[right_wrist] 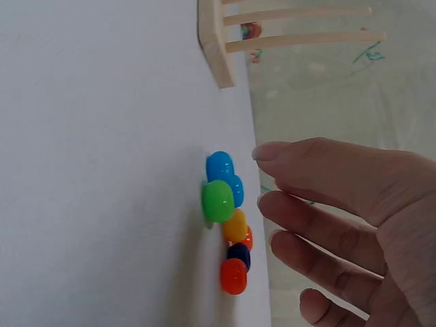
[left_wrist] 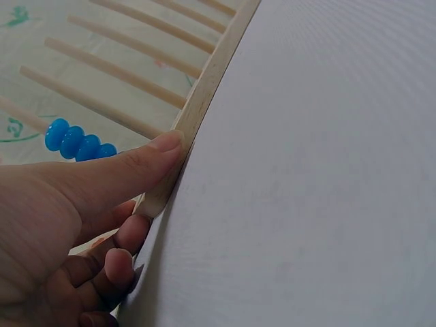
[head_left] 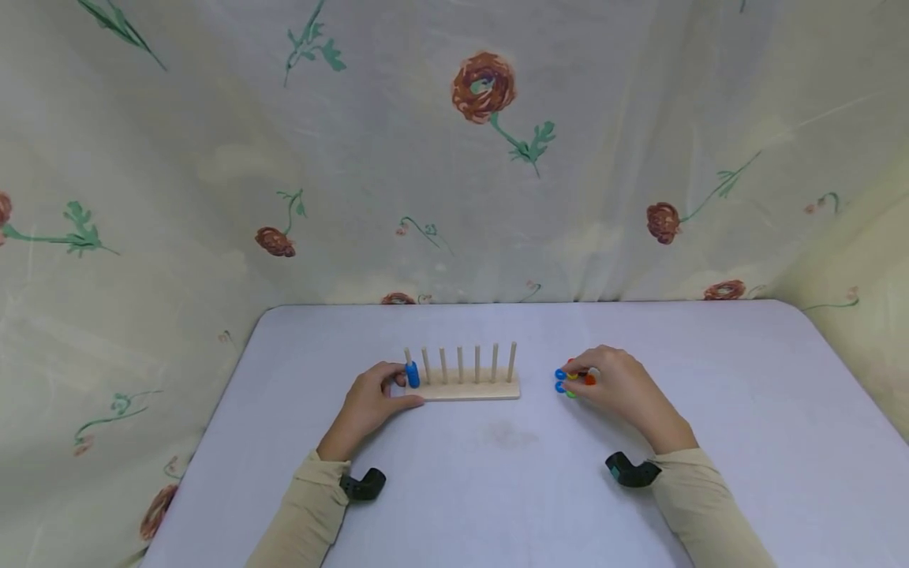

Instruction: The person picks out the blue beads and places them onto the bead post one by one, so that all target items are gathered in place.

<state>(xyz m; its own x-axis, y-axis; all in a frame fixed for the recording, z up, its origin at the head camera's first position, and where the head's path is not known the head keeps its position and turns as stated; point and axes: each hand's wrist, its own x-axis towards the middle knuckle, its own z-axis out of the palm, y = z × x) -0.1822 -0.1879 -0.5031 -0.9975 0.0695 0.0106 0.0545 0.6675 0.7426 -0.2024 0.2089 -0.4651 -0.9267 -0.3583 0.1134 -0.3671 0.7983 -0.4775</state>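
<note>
A wooden peg rack [head_left: 469, 392] with a row of upright pegs stands on the table. Several blue beads [head_left: 412, 375] are stacked on its leftmost peg, seen also as blue beads [left_wrist: 80, 142] in the left wrist view. My left hand [head_left: 372, 396] grips the rack's left end, thumb along the front edge and fingers around the end. To the right lies a small cluster of loose beads: blue [right_wrist: 219, 167], green [right_wrist: 218, 201], yellow [right_wrist: 236, 226], dark blue [right_wrist: 240, 255] and orange-red [right_wrist: 234, 276]. Over them hovers my right hand [head_left: 616, 385], fingers loosely bent, apart from the beads in the right wrist view.
A white cloth covers the table [head_left: 497, 489], with a faint stain in front of the rack. A flowered curtain [head_left: 582, 197] hangs behind the table's far edge. Black wrist devices [head_left: 364, 485] sit at both sleeve cuffs.
</note>
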